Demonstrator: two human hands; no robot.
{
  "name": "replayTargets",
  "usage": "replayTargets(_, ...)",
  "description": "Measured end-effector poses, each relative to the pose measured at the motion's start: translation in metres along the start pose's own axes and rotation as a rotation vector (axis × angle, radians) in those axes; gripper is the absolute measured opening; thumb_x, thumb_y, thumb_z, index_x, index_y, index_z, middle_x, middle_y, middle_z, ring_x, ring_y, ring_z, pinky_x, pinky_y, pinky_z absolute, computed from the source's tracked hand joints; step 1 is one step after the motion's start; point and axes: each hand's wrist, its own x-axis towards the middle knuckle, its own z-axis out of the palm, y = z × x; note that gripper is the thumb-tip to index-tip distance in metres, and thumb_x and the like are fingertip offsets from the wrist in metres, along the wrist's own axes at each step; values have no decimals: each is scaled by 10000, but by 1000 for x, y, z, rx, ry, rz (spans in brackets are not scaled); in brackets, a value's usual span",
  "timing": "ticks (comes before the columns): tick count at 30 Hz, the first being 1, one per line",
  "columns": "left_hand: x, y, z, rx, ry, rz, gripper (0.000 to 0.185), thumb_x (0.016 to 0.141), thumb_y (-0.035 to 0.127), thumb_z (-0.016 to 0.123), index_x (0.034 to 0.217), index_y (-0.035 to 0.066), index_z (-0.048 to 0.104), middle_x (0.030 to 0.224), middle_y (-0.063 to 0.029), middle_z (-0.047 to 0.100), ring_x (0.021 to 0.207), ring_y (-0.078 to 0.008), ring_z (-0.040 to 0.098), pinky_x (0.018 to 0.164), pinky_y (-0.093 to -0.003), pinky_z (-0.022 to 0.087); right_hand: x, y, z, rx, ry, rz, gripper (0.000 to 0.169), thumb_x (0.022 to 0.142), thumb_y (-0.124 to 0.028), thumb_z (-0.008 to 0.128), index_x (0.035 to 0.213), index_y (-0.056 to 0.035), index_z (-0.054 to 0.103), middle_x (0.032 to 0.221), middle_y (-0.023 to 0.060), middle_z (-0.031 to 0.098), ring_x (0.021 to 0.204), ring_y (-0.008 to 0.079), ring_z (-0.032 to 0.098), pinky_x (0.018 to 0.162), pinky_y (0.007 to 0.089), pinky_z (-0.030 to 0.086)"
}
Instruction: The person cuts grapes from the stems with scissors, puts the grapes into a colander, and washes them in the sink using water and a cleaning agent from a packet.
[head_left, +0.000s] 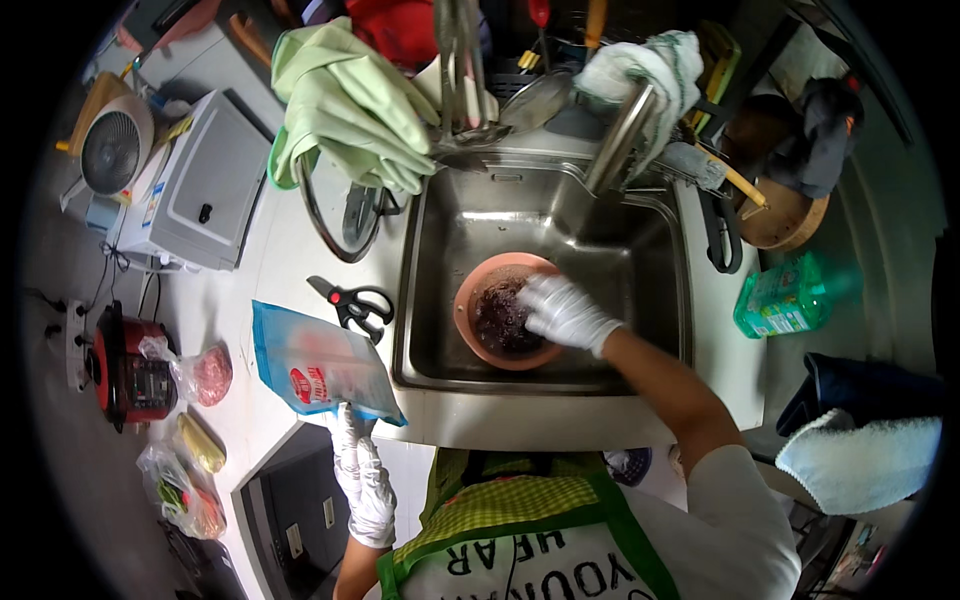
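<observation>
A pink plastic bowl stands in the stainless steel sink, with dark wet food in it that I cannot identify. My right hand, in a white glove, is at the bowl's right side with its blurred fingers over the dark food; whether they grip any of it is unclear. My left hand, also white-gloved, is at the front edge of the counter, its fingertips at the lower edge of a blue and clear plastic packet. Black-handled kitchen scissors lie between the packet and the sink.
The faucet rises behind the sink with a cloth over it. Green rubber gloves and a glass lid are at the back left. A green bottle stands right. Bagged food and a red cooker are left.
</observation>
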Motion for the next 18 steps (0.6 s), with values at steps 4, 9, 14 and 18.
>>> replayTargets(4,-3,8,-14,39,16,-27,553,1015,312,388,1471,15,292,1545,-174,207,1368,-307,330,1080,-468,351,37,-41,54,-234,-281,-315,544,781,-407,670,1292,-269,544,1492,83,310,1336,395,325,936,670,372)
replayTargets(9,-15,4,-26,102,58,-6,588,1006,370,417,1476,39,292,1552,-155,197,1388,-309,302,1076,-483,358,63,-29,51,-156,-408,43,626,770,-463,681,1327,-244,499,1462,106,328,1309,460,325,891,687,397)
replayTargets(14,-15,4,-27,71,94,-92,598,1015,370,377,1464,-14,288,1537,-212,204,1391,-310,286,1075,-470,347,39,-41,67,3,-316,432,640,814,-375,655,1359,-111,446,1289,165,439,1136,467,476,858,504,512)
replayTargets(18,-3,12,-20,34,48,-103,608,1010,378,388,1462,-17,290,1539,-214,196,1389,-302,291,1079,-461,342,30,-43,71,27,-267,-13,478,835,-327,614,1279,-165,547,1387,138,418,1223,387,441,931,528,450)
